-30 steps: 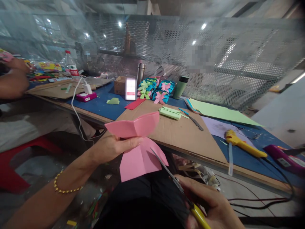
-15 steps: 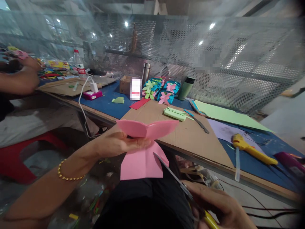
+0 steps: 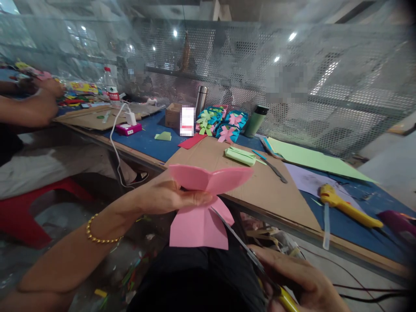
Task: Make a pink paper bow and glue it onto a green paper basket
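My left hand [image 3: 170,196] pinches a folded pink paper sheet [image 3: 199,225] at its middle, so its top spreads like wings and its lower part hangs down over my lap. My right hand [image 3: 292,279] grips yellow-handled scissors [image 3: 247,251] at the lower right. The blades point up and left and reach the paper's right edge just below my left thumb. A gold bead bracelet [image 3: 97,236] circles my left wrist.
A cardboard sheet [image 3: 260,186] lies on the blue table [image 3: 146,141] ahead, with a green folded paper [image 3: 240,156], a craft knife [image 3: 274,170], a yellow glue gun [image 3: 344,206], finished paper flowers [image 3: 221,123] and two flasks. Another person's arms [image 3: 29,108] work at far left.
The view has shifted slightly, so the paper and my left hand sit a little further right. The paper's top has spread wider and the scissor blades stay at its right edge.
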